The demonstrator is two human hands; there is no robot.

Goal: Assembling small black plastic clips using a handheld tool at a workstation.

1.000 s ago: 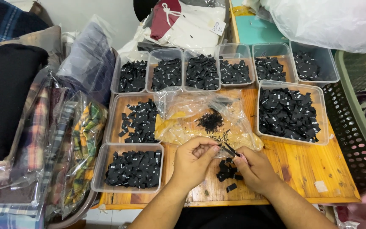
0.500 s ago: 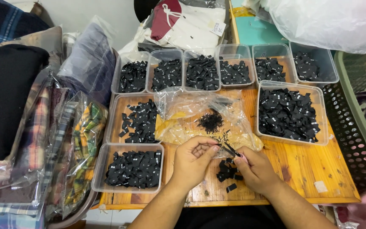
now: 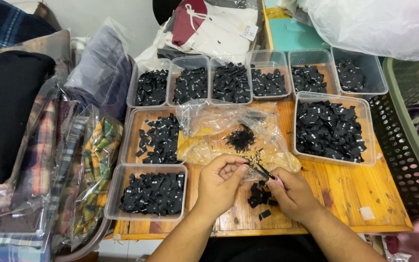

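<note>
Item pinched in left hand [image 3: 221, 182] too small.

One head-worn camera looks steeply down from close above the wooden table [image 3: 345, 194], facing forward over both forearms toward the far container row [image 3: 248, 77].

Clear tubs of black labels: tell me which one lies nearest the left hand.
The tub at the table's front left corner, just left of the left hand; every other tub sits farther back or off to the right.
</note>
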